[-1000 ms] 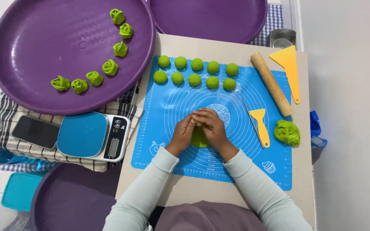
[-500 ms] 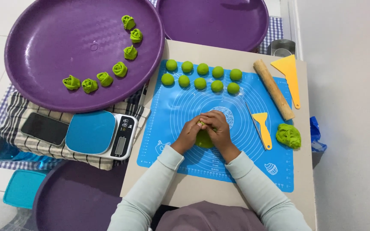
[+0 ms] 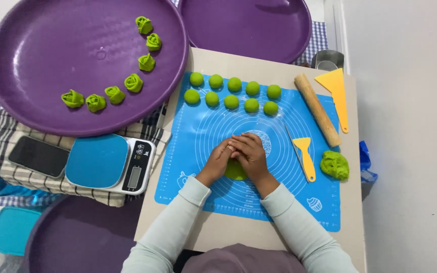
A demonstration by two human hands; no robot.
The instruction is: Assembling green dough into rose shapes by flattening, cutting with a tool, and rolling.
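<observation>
Both hands down in the middle of the blue mat (image 3: 198, 131), close together, fingertips meeting. Left hand (image 3: 218, 161) curled over, pressing on a flat green dough piece (image 3: 235, 172). Right hand (image 3: 250, 154) bent over the same piece, fingers tucked in on top. Hard to tell how tight the hold is, since the fingers hide most of it. Only a small round edge of dough peeking out under the palms, smooth and bright green.

Ten green dough balls (image 3: 231, 101) in two neat rows at the top of the mat, within easy reach. Green dough roses (image 3: 133, 82) lined up in a curve on the big purple tray (image 3: 41, 45), kept apart so as not to stick. Rolling pin (image 3: 317, 109) and small yellow scraper (image 3: 305, 156) off to the right, near a lump of green dough (image 3: 335, 165).
</observation>
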